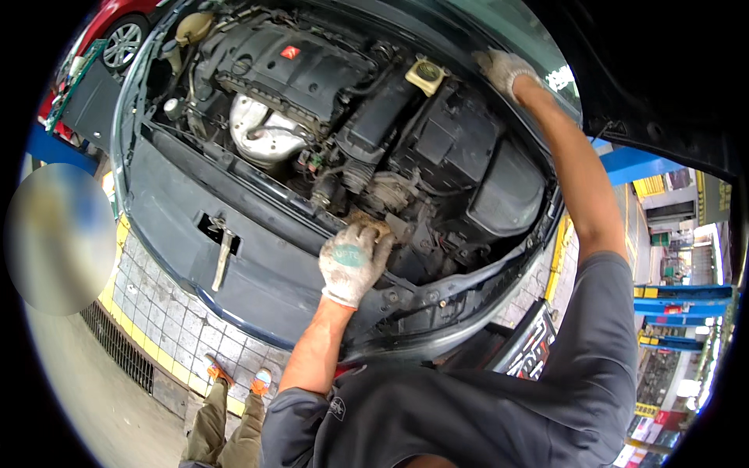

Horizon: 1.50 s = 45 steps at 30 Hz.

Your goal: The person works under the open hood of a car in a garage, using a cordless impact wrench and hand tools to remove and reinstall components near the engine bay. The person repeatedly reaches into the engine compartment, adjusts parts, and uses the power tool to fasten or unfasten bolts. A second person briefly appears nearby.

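Observation:
An open engine bay fills the view, with a black engine cover [273,62], a silver heat shield [261,136], a cream reservoir cap [425,72] and a black box [449,140]. My gloved left hand [353,267] curls over the front crossmember beside a brownish part; what its fingers hold is hidden. My gloved right hand [507,72] reaches to the rear edge of the bay near the windscreen, its fingers loosely extended. A latch with a pale strip [222,257] shows on the front panel [172,226].
Legs in olive trousers with orange shoes [214,421] stand on yellow-edged tiles beside a floor grate [117,351]. A red car [97,31] is at upper left, a blurred patch at left. Blue lift parts [671,296] stand at right, under the dark raised bonnet [663,93].

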Each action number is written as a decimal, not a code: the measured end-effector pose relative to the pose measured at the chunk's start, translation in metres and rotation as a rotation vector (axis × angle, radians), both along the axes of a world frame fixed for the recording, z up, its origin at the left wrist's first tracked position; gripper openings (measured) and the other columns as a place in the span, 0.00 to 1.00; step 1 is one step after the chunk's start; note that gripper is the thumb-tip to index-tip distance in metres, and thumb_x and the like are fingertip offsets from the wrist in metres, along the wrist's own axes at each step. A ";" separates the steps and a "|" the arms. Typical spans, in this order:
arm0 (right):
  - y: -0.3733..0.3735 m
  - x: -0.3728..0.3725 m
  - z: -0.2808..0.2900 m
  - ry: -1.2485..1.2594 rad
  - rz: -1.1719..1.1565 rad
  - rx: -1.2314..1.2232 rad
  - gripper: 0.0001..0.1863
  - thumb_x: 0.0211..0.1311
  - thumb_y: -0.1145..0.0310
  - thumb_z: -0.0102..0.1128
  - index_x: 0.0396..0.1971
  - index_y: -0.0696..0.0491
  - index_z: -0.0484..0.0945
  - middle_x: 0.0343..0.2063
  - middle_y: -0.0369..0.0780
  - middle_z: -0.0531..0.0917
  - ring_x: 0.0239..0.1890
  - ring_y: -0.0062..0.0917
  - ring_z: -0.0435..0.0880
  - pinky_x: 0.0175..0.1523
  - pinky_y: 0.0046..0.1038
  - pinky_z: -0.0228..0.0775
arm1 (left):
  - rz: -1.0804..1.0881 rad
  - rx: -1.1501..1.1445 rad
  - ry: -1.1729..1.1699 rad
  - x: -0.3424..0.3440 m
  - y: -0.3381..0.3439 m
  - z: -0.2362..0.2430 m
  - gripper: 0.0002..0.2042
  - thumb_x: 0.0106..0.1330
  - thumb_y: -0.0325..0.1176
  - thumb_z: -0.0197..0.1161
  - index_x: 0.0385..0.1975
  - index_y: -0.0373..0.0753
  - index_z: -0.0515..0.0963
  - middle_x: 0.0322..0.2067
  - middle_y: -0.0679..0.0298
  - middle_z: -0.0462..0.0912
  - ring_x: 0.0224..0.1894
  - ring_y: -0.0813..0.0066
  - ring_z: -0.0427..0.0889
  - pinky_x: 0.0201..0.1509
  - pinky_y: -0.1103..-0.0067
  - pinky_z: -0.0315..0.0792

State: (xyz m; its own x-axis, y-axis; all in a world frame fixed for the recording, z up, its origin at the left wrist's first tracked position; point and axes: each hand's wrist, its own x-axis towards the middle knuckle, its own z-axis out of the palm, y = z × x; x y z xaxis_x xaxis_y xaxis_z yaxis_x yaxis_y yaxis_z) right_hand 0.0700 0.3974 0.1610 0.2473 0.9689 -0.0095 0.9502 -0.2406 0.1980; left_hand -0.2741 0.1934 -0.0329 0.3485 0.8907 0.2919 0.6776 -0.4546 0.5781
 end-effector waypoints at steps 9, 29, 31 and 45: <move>-0.009 0.014 0.004 -0.068 0.068 -0.056 0.24 0.75 0.58 0.45 0.61 0.57 0.76 0.58 0.51 0.81 0.62 0.47 0.79 0.69 0.43 0.68 | 0.015 0.045 -0.023 0.007 0.003 0.004 0.12 0.62 0.45 0.70 0.29 0.43 0.83 0.30 0.60 0.84 0.32 0.58 0.85 0.36 0.64 0.78; 0.098 0.252 -0.079 -0.042 0.206 0.045 0.30 0.78 0.56 0.47 0.73 0.53 0.61 0.65 0.52 0.76 0.65 0.44 0.77 0.67 0.41 0.70 | 0.020 0.013 -0.047 0.017 -0.011 -0.009 0.17 0.64 0.51 0.63 0.32 0.42 0.83 0.30 0.58 0.83 0.33 0.58 0.86 0.37 0.64 0.78; 0.079 0.228 -0.056 -0.038 0.280 0.038 0.30 0.77 0.55 0.48 0.72 0.53 0.63 0.64 0.52 0.77 0.65 0.45 0.77 0.67 0.42 0.70 | 0.016 0.018 -0.092 0.007 -0.003 -0.005 0.14 0.65 0.47 0.64 0.32 0.43 0.84 0.31 0.59 0.84 0.33 0.58 0.86 0.37 0.65 0.79; 0.001 -0.013 -0.016 -0.009 0.036 -0.016 0.29 0.73 0.47 0.47 0.54 0.58 0.82 0.54 0.54 0.83 0.61 0.48 0.80 0.64 0.45 0.72 | 0.064 0.011 -0.531 -0.025 0.001 0.010 0.09 0.73 0.30 0.57 0.44 0.37 0.84 0.44 0.54 0.85 0.45 0.55 0.85 0.51 0.68 0.78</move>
State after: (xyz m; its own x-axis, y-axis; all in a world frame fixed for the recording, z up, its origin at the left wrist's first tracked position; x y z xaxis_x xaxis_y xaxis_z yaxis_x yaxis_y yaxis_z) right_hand 0.0570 0.3985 0.1453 0.2126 0.9769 -0.0234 0.9563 -0.2031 0.2104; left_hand -0.2987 0.1946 -0.0233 0.0957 0.9013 0.4226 0.3192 -0.4299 0.8446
